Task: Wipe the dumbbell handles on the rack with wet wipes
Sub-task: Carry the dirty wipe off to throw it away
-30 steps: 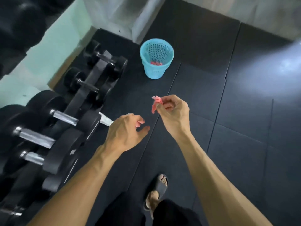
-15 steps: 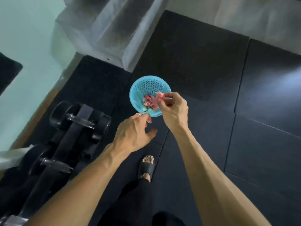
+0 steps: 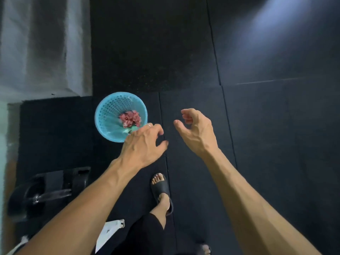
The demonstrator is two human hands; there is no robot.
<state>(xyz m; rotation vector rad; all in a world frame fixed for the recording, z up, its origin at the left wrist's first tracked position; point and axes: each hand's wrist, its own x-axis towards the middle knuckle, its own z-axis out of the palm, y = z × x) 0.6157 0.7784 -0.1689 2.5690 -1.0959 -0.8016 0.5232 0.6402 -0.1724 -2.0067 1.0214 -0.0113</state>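
A: Hands first. My right hand [image 3: 196, 130] was empty, fingers loosely curled, nothing in it, hanging over the floor mat [image 3: 257, 144] just right of the bin. Left hand [image 3: 142, 142] was empty too, fingers spread, overlapping the near rim of the blue basket bin [image 3: 103, 115] in the view.

B: Wipes?

A: Pink crumpled wipes [image 3: 130, 118] sat in the bottom of the bin. None in either hand.

B: Dumbbells?

A: Only one dumbbell [image 3: 39, 196] showed, far lower left, blurred, on what I took for the rack [image 3: 53, 178]; rest out of frame. White pack-like thing [image 3: 108, 231] by my leg, couldn't tell what it was.

B: Step?

A: I judged it the disposal step: used wipe binned, both hands free.

B: Next?

A: I'd have needed a fresh wet wipe, then a turn left toward the rack to wrap it round a handle. Couldn't tell from this how many handles were left.
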